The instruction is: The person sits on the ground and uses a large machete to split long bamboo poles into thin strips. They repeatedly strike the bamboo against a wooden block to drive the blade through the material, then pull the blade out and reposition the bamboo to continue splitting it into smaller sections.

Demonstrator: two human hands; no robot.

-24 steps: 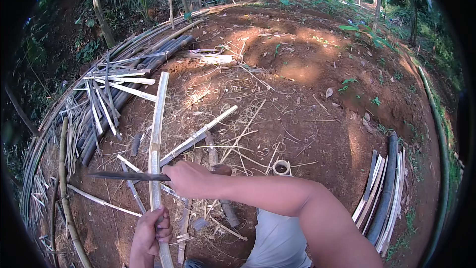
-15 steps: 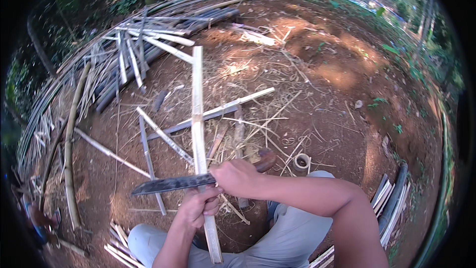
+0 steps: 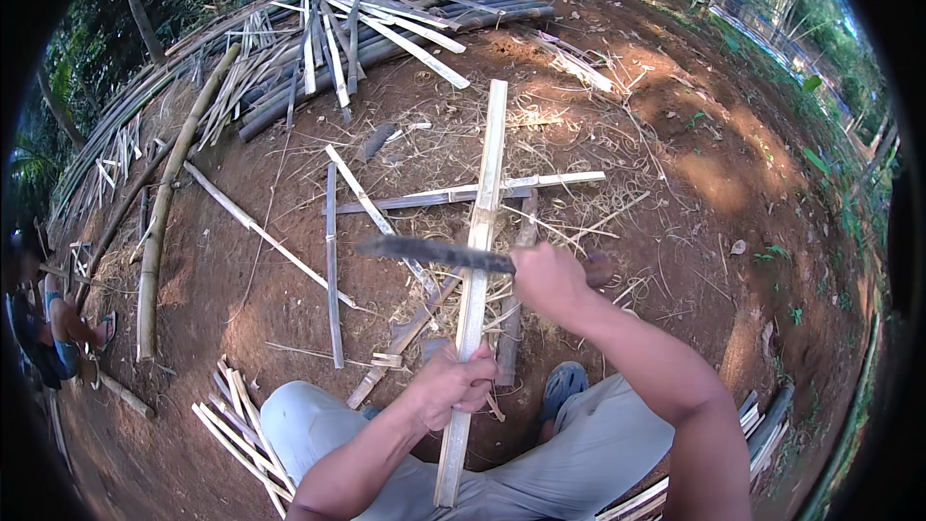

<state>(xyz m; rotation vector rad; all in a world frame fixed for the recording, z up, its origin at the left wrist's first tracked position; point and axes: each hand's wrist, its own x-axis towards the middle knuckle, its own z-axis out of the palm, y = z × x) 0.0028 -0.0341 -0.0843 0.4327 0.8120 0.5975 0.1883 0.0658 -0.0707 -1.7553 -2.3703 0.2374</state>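
Note:
A long, pale split bamboo strip point(image 3: 488, 169) stands lengthwise before me, its near end at my lap. My left hand point(image 3: 451, 388) is closed round its lower part, thumb across the front. Farther up, my right hand point(image 3: 552, 282) grips the handle of a dark-bladed machete point(image 3: 434, 251). The blade lies crosswise over the strip, pointing left and slightly blurred; whether it touches the strip I cannot tell. The handle's end pokes out to the right of my fist.
Split bamboo pieces point(image 3: 371, 201) and curly shavings lie on the brown soil ahead. A big pile of bamboo poles point(image 3: 405, 46) spreads at the far left. Strips point(image 3: 241, 439) lie beside my left knee, more by my right. Another person point(image 3: 63, 323) is at the left edge.
The machete has moved up the strip, away from my left hand, which it was close against before. My view has shifted, so the strip and both hands appear farther right.

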